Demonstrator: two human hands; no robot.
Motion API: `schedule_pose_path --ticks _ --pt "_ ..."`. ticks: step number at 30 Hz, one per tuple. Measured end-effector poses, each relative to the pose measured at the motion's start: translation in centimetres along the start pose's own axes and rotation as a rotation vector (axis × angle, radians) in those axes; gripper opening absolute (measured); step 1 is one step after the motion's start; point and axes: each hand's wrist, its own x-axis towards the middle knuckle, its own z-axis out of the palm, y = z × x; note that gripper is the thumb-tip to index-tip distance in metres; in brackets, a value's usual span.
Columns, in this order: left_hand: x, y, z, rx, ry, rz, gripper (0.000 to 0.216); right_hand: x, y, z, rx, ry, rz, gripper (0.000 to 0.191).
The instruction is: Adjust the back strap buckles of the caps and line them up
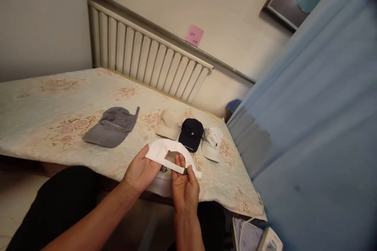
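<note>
A white baseball cap (157, 149) is in both my hands above the near edge of the cloth. Its back opening and strap face me, and dark lettering shows partly beneath the strap. My left hand (141, 172) grips the cap's left side, thumb on the outer fabric. My right hand (185, 190) pinches the strap near its right end, with some fingers reaching into the opening. Beyond the cap lie a beige cap (168, 124), a black cap (191, 133) and a white cap with a small dark logo (212, 141). Farther left rests a grey cap (113, 127), its strap end sticking up.
A floral cloth (97, 90) covers the surface under the caps. Behind it a radiator (144, 55) runs along the wall. A blue curtain (309, 125) hangs at the right. A white device with a cord (269, 240) stands low at the right.
</note>
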Motion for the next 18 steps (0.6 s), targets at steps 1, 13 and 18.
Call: schedule_pose_path --ticks 1,13,18 --pt "-0.04 0.13 0.02 0.0 -0.002 -0.002 0.046 0.0 0.1 0.04 -0.005 0.0 -0.004 0.025" --pt "-0.48 1.02 0.28 0.028 -0.043 -0.052 0.047 0.22 0.88 0.02 -0.051 0.003 0.015 0.028" --pt "-0.4 0.64 0.51 0.071 -0.059 -0.049 0.05 0.27 0.71 -0.52 -0.031 0.001 0.03 0.026"
